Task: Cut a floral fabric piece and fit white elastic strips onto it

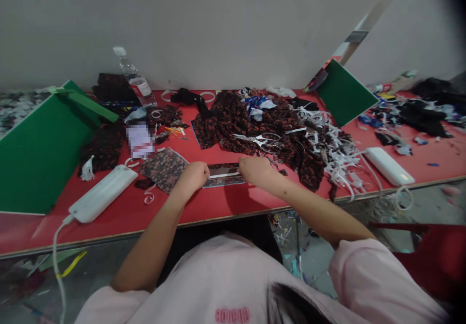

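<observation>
A red work table (218, 207) with a pale front edge runs across the view, backed by a plain grey partition wall (204, 27). Nearest the camera, pink sleeves lead to two bare forearms reaching over the table edge. The left hand (193, 176) is curled into a loose fist, knuckles up, pressing on the left end of a narrow fabric strip (224, 174); the right hand (256, 168) is likewise curled, pinching the strip's right end. The strip, dark floral cloth with a white band along it, lies flat and taut between the two hands. Just left of it lies a flat floral fabric piece (163, 167), then a white rounded power strip (104, 193). Beyond the hands, steel scissors (260, 141) rest on a crumpled heap of dark floral fabric (251, 125), beside tangled white paper strips (335, 149). Farther back stand a clear plastic water bottle (134, 77) and two green boards (40, 154).
</observation>
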### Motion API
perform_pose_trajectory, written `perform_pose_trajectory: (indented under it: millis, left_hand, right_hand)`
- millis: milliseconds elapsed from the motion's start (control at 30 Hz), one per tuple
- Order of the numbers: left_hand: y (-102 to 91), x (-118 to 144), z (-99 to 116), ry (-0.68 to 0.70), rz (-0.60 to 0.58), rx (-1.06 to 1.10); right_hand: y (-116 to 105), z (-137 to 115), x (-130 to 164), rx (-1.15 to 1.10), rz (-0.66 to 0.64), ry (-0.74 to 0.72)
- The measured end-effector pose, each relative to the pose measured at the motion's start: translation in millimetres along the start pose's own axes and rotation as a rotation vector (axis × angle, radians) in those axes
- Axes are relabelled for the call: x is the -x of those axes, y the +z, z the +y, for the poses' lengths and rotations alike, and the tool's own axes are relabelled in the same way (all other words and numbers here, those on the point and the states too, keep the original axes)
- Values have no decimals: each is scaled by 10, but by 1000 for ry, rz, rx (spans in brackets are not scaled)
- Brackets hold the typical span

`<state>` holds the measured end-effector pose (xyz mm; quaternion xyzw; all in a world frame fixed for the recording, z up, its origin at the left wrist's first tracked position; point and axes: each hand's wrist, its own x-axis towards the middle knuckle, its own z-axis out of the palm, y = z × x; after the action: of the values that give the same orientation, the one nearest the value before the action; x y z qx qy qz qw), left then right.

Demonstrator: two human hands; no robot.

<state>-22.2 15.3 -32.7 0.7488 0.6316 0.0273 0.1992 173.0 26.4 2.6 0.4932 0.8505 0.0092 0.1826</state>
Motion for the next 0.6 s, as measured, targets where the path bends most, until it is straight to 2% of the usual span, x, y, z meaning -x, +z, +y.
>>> perform_pose_trajectory:
  millis: [167,367,600]
  left_hand:
    - [7,-29,-4,-5,-18,-18]
    - [18,-45,15,-27,-30,-33]
    - [28,-59,15,-26,-27,-46]
  right_hand:
    - [45,147,12,-7,-35,-63]
    - [43,157,2,-17,-32,-40]
    - [-61,185,60,-22,2,-3]
